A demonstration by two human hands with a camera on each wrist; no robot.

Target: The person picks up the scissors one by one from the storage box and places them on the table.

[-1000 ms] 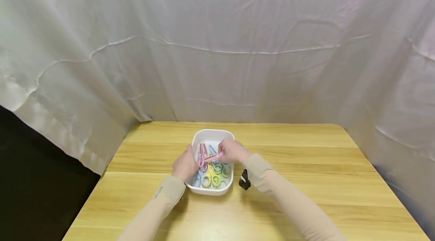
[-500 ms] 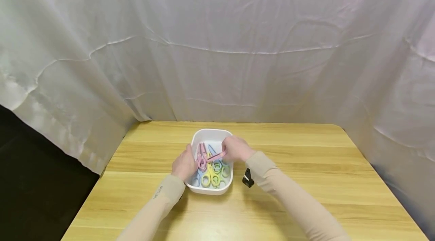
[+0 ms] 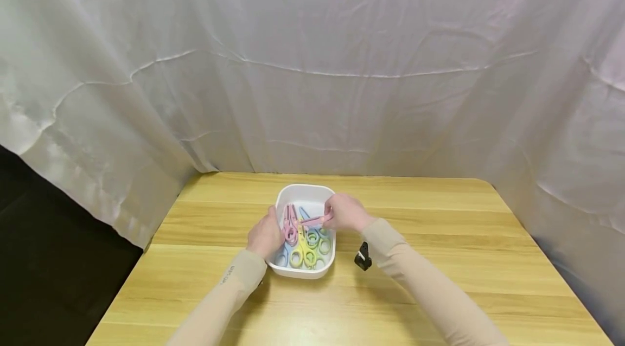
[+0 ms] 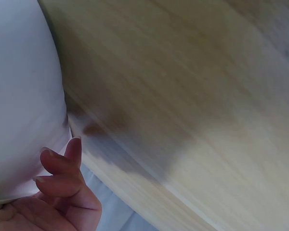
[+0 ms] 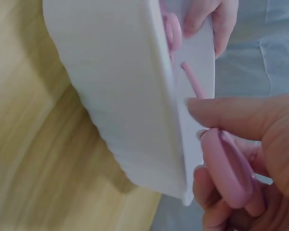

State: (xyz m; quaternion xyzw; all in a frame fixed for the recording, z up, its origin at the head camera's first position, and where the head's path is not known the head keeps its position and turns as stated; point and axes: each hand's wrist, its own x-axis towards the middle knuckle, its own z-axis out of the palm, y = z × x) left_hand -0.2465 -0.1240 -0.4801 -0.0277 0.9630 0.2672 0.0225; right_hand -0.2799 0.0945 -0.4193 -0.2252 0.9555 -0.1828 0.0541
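Observation:
My left hand grips the left wall of a white plastic bin; its fingers lie against the outer side in the left wrist view, and its thumb reaches over the rim. With my right hand I pinch pink scissors by the handle, blades pointing left over the bin. Their pink handle loop shows between thumb and fingers in the right wrist view. Inside lie another pair of pink scissors, yellow scissors, blue scissors and green handle loops.
The bin stands on a wooden table. A pale curtain hangs behind and at both sides, with black cloth at the left. A small black device sits under my right wrist.
My right hand has drawn the pink scissors a little to the right and away from the other pink pair. The left hand and the bin have stayed in place.

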